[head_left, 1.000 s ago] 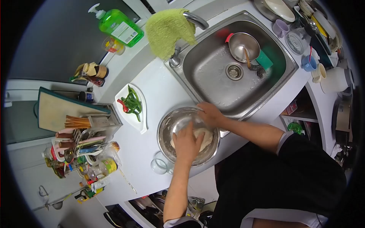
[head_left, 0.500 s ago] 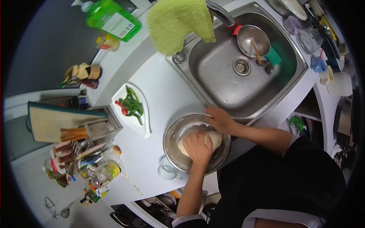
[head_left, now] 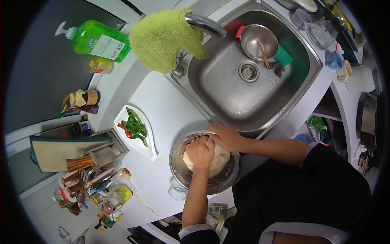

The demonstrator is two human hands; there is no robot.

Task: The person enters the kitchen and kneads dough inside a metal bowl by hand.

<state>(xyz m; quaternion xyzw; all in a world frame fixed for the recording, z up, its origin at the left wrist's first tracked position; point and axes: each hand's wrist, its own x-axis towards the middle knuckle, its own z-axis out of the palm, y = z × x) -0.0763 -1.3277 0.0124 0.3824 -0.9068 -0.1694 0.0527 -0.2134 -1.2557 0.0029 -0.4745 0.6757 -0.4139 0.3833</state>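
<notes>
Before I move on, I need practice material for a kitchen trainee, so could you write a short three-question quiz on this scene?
1. Multiple choice: which hand is at the sink-side rim of the metal bowl?
a) left
b) right
c) neither

2. True or false: the white plate holds both green and red peppers.

3. Fill in the blank: the yellow-green towel is draped over the ______ beside the sink.

Key:
1. b, the right hand; the left hand is on the dough.
2. True.
3. Faucet.
</notes>
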